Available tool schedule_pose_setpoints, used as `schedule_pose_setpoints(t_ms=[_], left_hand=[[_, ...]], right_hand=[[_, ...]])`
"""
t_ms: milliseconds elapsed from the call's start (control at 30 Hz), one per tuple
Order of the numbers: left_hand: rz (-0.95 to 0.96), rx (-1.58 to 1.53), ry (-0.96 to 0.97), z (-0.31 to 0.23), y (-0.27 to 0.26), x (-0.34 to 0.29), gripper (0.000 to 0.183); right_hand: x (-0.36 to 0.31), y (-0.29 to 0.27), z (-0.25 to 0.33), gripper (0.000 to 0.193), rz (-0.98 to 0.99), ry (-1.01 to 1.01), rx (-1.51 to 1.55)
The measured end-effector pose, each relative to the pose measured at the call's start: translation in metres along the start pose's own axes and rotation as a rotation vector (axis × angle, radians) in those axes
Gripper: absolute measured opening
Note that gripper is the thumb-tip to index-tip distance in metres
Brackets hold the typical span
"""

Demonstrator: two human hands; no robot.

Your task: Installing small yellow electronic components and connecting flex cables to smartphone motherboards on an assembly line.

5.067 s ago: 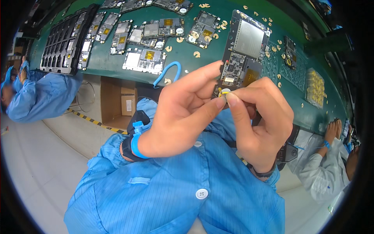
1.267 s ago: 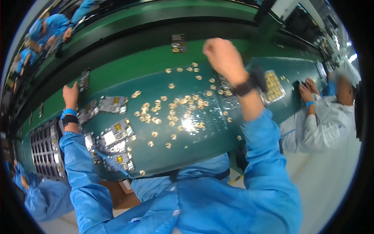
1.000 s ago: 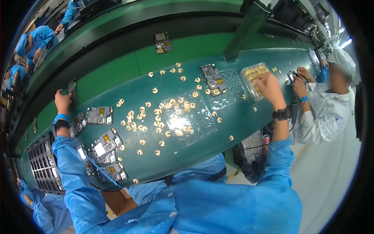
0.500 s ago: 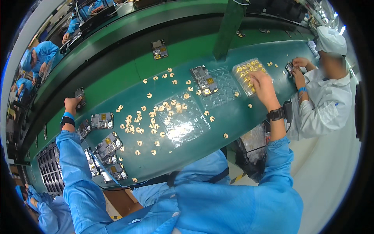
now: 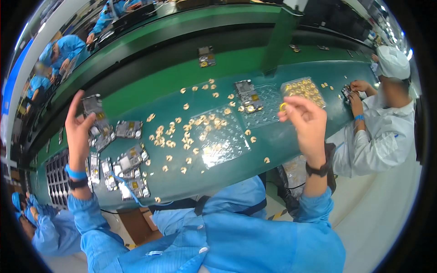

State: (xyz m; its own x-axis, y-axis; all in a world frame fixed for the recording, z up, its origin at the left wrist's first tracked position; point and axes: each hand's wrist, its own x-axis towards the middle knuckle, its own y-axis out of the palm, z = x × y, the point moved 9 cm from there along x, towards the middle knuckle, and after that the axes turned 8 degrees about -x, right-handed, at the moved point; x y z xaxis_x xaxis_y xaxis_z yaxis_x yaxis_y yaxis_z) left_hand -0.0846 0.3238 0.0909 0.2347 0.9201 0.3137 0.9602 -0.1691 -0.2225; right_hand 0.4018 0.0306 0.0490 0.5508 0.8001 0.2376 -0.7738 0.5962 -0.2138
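Observation:
My right hand (image 5: 309,129), raised over the right part of the bench, pinches a small round yellow-rimmed button cell (image 5: 283,107) between thumb and fingertips. Just beyond it lies a clear blister tray (image 5: 322,96) with many yellow round pieces like it. My left hand (image 5: 78,129) is at the far left, its index finger stretched out and thumb apart. Behind that thumb lies a dark circuit board (image 5: 92,103), with no grip on it visible. Another circuit board (image 5: 249,96), bearing a round cell, lies on an empty-looking clear tray (image 5: 261,119) in the middle.
Small notched cream discs (image 5: 186,136) are scattered across the green bench (image 5: 182,157) and a second clear tray (image 5: 227,152). Several boards (image 5: 132,157) pile up at left beside a black slotted tray (image 5: 57,177). A green post (image 5: 277,45) stands behind; a white-clad co-worker (image 5: 382,123) sits at right.
My right hand has come back from the blister tray with a yellow-rimmed button cell. My left hand has released the board at far left and its fingers have spread. The view has shifted slightly.

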Motion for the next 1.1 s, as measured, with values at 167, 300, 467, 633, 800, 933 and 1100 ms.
schedule_pose_setpoints(t_ms=[167,300,467,633,800,933,1100], left_hand=[[0.182,-0.102,-0.259,-0.058,0.065,-0.144,0.021],[0.112,-0.038,0.015,-0.075,0.112,-0.202,0.022],[-0.036,-0.116,0.186,-0.088,0.119,-0.236,0.025],[-0.038,-0.087,0.17,-0.09,0.111,-0.244,0.018],[0.053,-0.006,0.116,-0.089,0.111,-0.248,0.016],[0.046,0.006,0.165,-0.089,0.113,-0.248,0.018],[0.071,0.072,0.16,-0.089,0.115,-0.249,0.02]], right_hand=[[-0.06,0.114,0.061,0.015,0.314,-0.055,0.501],[-0.104,0.181,0.075,0.016,0.46,0.058,0.638],[-0.139,0.201,0.07,0.017,0.435,0.149,0.537],[-0.153,0.191,0.09,0.018,0.339,-0.172,0.194],[-0.155,0.187,0.115,0.021,0.345,-0.395,-0.06],[-0.159,0.186,0.118,0.023,0.317,-0.489,-0.141],[-0.159,0.186,0.116,0.023,0.323,-0.489,-0.169]])
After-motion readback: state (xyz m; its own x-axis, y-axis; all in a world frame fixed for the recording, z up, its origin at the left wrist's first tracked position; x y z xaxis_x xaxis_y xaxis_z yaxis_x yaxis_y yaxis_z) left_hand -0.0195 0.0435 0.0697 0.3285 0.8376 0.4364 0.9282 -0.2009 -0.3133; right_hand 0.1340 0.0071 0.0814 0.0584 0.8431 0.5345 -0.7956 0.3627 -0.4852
